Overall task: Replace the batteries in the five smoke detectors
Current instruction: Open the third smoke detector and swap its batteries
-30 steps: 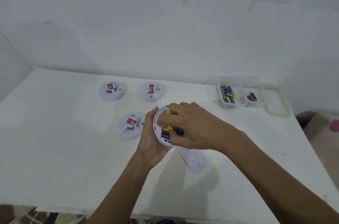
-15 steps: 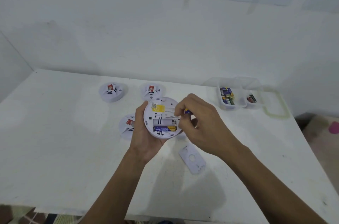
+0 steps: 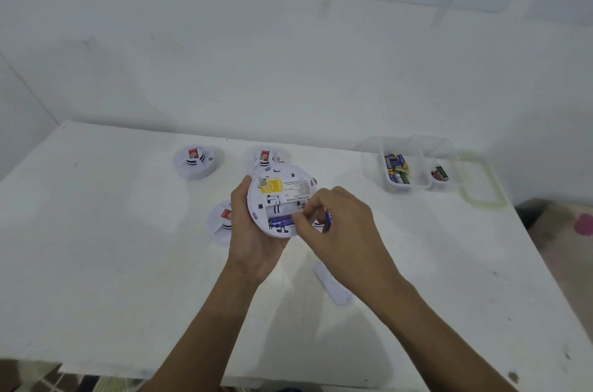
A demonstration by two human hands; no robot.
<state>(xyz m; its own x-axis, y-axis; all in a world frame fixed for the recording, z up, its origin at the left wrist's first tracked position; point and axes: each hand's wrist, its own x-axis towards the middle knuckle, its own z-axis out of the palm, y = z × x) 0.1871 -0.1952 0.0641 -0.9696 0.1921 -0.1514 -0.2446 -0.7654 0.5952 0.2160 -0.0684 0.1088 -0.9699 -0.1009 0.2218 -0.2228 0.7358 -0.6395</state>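
Detector looks like light hollow plastic, stiff but probably crackable at the clips. Cupping it from behind by the rim, like the left hand does, seems right to me. It's held up off the worktop, back facing the person. The bay is open, with one battery in the lower slot. The right hand is curled, pinching a second battery at the bay's right edge. Those cells look small, smooth and rolly, so I'd pinch mid-body. A cover lies under the right wrist. Three other detectors sit beyond and beside the left hand, and tubs of batteries are well past the right hand. Only the person's own fingers crowd the bay.
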